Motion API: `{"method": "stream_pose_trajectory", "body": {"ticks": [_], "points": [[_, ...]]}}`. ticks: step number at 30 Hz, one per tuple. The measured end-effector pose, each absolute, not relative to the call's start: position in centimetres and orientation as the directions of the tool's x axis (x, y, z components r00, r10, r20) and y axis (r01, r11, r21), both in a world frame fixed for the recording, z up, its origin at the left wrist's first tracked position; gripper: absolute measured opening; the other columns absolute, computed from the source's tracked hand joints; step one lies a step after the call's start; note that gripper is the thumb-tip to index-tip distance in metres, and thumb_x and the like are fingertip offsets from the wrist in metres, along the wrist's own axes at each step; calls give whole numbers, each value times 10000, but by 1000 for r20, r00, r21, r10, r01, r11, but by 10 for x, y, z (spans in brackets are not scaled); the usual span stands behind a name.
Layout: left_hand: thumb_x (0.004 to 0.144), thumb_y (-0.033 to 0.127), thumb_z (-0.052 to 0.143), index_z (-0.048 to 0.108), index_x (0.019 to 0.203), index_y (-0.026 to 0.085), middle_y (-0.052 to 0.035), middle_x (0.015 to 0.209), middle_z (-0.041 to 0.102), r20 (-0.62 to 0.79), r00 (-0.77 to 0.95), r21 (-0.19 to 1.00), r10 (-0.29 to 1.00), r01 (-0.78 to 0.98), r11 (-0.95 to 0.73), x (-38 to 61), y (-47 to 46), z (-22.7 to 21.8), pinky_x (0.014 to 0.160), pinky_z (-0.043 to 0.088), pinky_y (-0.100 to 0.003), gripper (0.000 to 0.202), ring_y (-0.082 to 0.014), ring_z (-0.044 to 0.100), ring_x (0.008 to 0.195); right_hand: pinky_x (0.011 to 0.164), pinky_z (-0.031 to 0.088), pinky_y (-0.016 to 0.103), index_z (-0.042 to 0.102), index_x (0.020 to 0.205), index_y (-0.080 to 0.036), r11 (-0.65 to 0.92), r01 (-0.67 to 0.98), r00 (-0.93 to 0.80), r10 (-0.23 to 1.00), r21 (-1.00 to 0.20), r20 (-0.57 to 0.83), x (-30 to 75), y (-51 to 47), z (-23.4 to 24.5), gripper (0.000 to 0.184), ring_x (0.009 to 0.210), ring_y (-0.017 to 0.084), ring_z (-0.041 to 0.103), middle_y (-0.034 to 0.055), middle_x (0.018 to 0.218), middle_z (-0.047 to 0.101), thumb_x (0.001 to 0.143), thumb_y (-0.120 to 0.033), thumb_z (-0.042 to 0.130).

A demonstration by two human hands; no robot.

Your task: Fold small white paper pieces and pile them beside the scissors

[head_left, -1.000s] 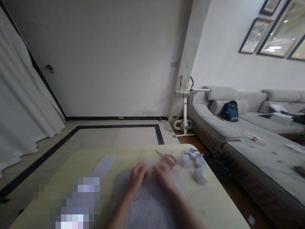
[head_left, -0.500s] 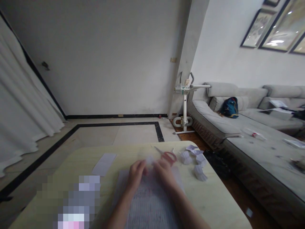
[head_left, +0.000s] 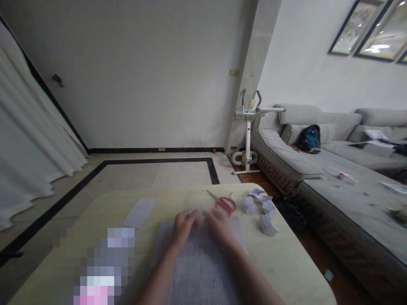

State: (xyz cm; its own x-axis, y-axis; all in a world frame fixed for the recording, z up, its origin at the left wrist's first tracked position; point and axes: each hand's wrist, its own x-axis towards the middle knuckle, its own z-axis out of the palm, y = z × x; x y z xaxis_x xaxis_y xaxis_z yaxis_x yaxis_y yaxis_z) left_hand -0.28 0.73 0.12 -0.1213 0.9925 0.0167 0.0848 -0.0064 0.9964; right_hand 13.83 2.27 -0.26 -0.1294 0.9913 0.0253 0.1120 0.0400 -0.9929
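A small pale piece of paper (head_left: 199, 208), blurred by motion, is pinched between my two hands above a written sheet of lined paper (head_left: 203, 271). My left hand (head_left: 184, 225) is closed, its thumb and forefinger on the paper's left side. On the other side my right hand (head_left: 220, 228) has its fingers curled together at the paper; motion smears it. Scissors with red handles (head_left: 225, 205) lie just beyond my right hand, blades pointing away to the left. Several crumpled or folded bits of paper (head_left: 249, 205) lie to the right of them.
A flat paper strip (head_left: 140, 212) lies on the left of the pale wooden table (head_left: 280, 271). A pixelated patch covers the table's near left. Beyond the right edge stand a grey sofa (head_left: 330, 169) with a backpack (head_left: 310, 139) and a white exercise machine (head_left: 248, 135).
The view has tilted slightly, so the room sits a little higher. My hands stay close together at the small piece of paper, with only small finger movement.
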Motion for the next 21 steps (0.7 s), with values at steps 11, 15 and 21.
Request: {"method": "stream_pose_trajectory", "body": {"ticks": [11, 15, 21], "points": [[812, 481, 490, 576, 529, 148, -13, 485, 564, 37, -90, 999, 995, 31, -34, -2, 7, -4, 512, 410, -225, 446, -129, 528, 476, 483, 286, 238, 548, 561, -169, 48, 88, -116, 993, -995, 38, 141, 22, -2, 324, 520, 115, 406, -8, 528, 465, 813, -367, 505], [788, 447, 549, 652, 743, 116, -25, 588, 619, 51, -99, 998, 994, -30, -54, -3, 7, -2, 536, 440, -222, 349, -135, 571, 543, 494, 300, 236, 549, 575, -165, 57, 100, -104, 993, -993, 47, 143, 22, -4, 336, 532, 114, 413, -10, 539, 463, 826, -383, 501], [789, 387, 566, 558, 1127, 122, -68, 833, 670, 92, -173, 996, 981, 5, -93, -3, 11, -11, 590, 510, -242, 430, -146, 628, 638, 493, 318, 225, 546, 584, -161, 31, 115, -72, 997, -993, 23, 141, 20, -1, 317, 546, 115, 435, -12, 557, 488, 814, -377, 512]]}}
